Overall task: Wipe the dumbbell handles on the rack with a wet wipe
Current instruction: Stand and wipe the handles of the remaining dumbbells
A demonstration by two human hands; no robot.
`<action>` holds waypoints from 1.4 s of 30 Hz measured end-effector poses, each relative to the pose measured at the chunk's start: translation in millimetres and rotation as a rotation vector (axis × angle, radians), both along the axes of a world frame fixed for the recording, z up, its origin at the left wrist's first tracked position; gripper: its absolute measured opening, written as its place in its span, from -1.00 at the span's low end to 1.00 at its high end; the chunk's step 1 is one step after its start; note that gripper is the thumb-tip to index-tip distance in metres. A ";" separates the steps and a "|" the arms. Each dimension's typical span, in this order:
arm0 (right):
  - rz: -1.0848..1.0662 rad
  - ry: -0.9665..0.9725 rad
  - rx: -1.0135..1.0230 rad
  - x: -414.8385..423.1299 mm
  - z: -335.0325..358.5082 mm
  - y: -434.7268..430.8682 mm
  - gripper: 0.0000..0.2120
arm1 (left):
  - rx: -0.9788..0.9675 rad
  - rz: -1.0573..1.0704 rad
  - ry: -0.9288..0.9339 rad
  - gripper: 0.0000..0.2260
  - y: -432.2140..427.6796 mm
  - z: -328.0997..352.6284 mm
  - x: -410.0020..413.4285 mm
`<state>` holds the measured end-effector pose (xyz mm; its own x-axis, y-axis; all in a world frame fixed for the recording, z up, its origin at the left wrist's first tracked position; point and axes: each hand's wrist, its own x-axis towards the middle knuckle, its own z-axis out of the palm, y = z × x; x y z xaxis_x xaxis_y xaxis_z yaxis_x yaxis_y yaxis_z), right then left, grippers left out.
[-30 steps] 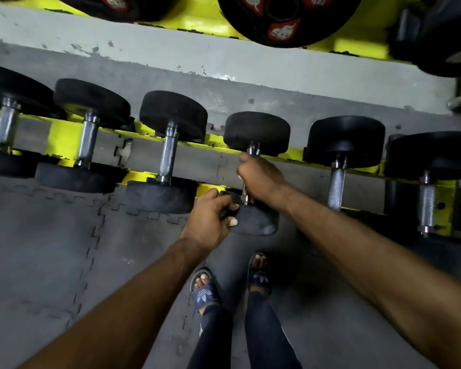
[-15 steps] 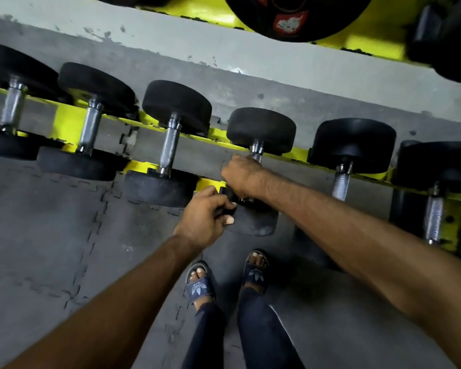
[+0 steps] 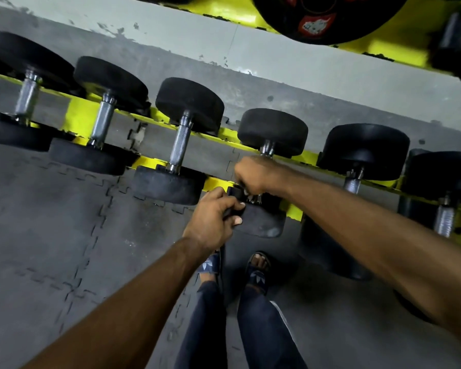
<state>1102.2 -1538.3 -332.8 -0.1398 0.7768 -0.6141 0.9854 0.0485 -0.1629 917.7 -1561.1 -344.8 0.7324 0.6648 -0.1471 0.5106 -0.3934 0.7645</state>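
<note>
My right hand is closed as a fist around the steel handle of one dumbbell on the rack. The fingers are curled round the bar, and only short pieces of the bar show beyond the fist on each side. I cannot see the wet wipe; if it is there, it is hidden inside this fist. My left hand is just beside it, nearer to my body. Its fingers are curled on the rim of the near head of the same dumbbell, I think to keep it steady. The handle has its long axis going away from me, from the near head to the far head, and it leans a little to the right. So I judge that the wiping stroke must go along this line, and the right hand is the one placed for it. To the left of this dumbbell, the left neighbour's handle lies bare and almost parallel. To the right, the right neighbour's handle goes partly behind my right forearm. The yellow rail of the rack shows on both sides of the near head.
</note>
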 end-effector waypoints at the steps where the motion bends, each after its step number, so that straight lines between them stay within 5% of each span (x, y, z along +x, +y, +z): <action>1: -0.054 0.053 0.099 7.7 -4.4 -8.9 -0.88 | -0.010 -0.005 0.000 -0.80 0.8 -0.5 -0.3; 4: -0.310 0.268 0.321 24.8 -22.9 -46.6 -0.96 | -0.014 -0.020 0.031 -0.78 3.7 -0.2 -1.4; 7: -0.621 0.470 0.316 23.3 -36.9 -80.3 -0.88 | -0.019 -0.025 0.062 -0.77 5.3 0.7 -1.4; 12: -1.322 0.662 0.498 17.3 -44.2 -76.0 -0.79 | -0.043 -0.021 0.080 -0.79 5.7 3.7 -1.4; 16: -1.757 0.787 0.347 5.0 -53.4 -83.4 -0.79 | -0.095 0.004 0.075 -0.79 8.0 4.5 0.2; 20: -1.824 0.906 0.083 6.9 -49.5 -90.4 -0.74 | -0.122 0.015 0.086 -0.80 7.3 6.1 1.6; 25: -1.874 1.225 0.055 31.5 -52.3 -83.4 -0.73 | -0.136 0.019 0.094 -0.80 7.8 3.5 1.6; 31: -1.585 0.900 0.061 15.7 -51.4 -94.5 -0.75 | -0.132 0.016 0.099 -0.79 7.2 5.5 2.2; 36: -1.848 0.917 0.243 29.4 -49.8 -67.0 -0.91 | -0.116 0.005 0.101 -0.81 7.8 7.6 2.1; 42: -1.589 0.777 -0.054 13.5 -49.2 -84.8 -0.82 | -0.115 0.009 0.114 -0.81 7.2 9.1 2.0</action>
<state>1115.7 -1623.1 -382.0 0.4145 0.4227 -0.8059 -0.2276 -0.8093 -0.5416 919.7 -1553.8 -335.7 0.7005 0.6457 -0.3040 0.5996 -0.3016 0.7413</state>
